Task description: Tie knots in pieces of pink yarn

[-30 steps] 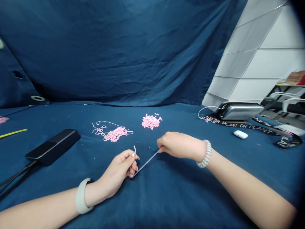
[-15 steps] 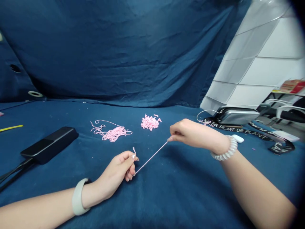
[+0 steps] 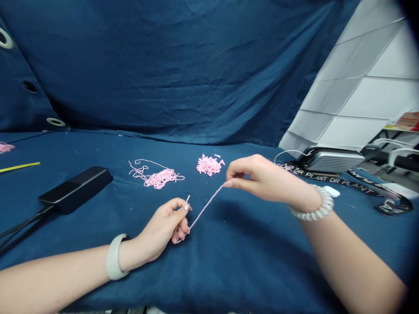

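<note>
A length of pale pink yarn (image 3: 207,205) runs slantwise between my two hands. My left hand (image 3: 170,220) is closed on one end, its thumb and index finger pinching it so that a short tip sticks up. The strand also passes by the lower fingers of that hand. Higher and to the right, the thumb and fingertips of my right hand (image 3: 250,176) pinch the other end. Behind my left hand lies a loose tangle of pink yarn (image 3: 160,178). A small heap of short pink pieces (image 3: 209,165) sits just beyond my right hand.
On the left are a black box-shaped device (image 3: 77,189) with cables, a yellow strip (image 3: 20,167) and more pink material (image 3: 5,147). At right, a silver-and-black case (image 3: 334,159) stands behind a black lettered strap (image 3: 330,178). Blue cloth (image 3: 196,270) covers the table.
My right hand has come slightly nearer my left, and the strand between them is shorter and steeper. The view has shifted a little, so the table things appear farther right.
</note>
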Action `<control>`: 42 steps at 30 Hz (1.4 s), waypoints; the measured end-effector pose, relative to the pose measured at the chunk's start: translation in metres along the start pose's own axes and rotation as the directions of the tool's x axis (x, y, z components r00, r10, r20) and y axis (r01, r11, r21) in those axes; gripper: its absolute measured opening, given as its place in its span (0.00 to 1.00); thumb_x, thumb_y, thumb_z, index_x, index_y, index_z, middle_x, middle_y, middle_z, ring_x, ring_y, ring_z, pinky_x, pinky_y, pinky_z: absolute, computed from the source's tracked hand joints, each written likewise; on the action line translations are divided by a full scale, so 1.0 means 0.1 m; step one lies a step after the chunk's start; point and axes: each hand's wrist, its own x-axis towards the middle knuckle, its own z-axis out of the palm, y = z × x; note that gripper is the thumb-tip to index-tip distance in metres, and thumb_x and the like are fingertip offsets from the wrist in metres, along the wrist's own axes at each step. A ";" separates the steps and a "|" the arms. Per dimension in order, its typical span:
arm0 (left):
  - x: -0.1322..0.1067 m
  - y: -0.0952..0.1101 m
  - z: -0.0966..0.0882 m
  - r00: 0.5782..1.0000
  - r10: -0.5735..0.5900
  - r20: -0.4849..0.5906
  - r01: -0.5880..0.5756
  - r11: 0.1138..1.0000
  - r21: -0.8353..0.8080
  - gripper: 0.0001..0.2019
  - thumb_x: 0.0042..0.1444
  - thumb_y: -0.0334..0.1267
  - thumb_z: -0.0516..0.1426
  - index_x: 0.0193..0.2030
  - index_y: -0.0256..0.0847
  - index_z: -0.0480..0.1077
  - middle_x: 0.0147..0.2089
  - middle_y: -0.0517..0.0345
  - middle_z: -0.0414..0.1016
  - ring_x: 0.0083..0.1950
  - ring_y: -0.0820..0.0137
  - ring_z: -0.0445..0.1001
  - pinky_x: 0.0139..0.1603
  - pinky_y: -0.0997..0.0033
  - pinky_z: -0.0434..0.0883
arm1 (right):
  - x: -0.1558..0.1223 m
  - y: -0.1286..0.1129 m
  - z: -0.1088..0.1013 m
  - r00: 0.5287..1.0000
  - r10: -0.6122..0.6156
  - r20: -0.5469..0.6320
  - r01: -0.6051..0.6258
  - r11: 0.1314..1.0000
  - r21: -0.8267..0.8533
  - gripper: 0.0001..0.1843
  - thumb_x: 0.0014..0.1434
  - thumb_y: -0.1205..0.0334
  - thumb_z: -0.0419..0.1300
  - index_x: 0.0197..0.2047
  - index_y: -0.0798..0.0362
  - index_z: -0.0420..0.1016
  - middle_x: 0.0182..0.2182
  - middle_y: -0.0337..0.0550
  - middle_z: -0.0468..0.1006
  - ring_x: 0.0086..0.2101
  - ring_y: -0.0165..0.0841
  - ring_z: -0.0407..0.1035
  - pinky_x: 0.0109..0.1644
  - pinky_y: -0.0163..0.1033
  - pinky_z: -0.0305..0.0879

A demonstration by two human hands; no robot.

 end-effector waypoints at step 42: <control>-0.11 0.21 0.01 0.987 0.153 -0.057 -0.155 0.987 -0.034 0.13 0.50 0.46 0.60 0.29 0.36 0.69 0.23 0.64 0.64 0.18 0.82 0.54 0.19 0.78 0.54 | 0.47 -0.22 0.67 0.976 -0.080 -0.203 0.166 0.877 0.451 0.12 0.53 0.71 0.61 0.43 0.53 0.75 0.31 0.40 0.81 0.34 0.30 0.75 0.39 0.33 0.70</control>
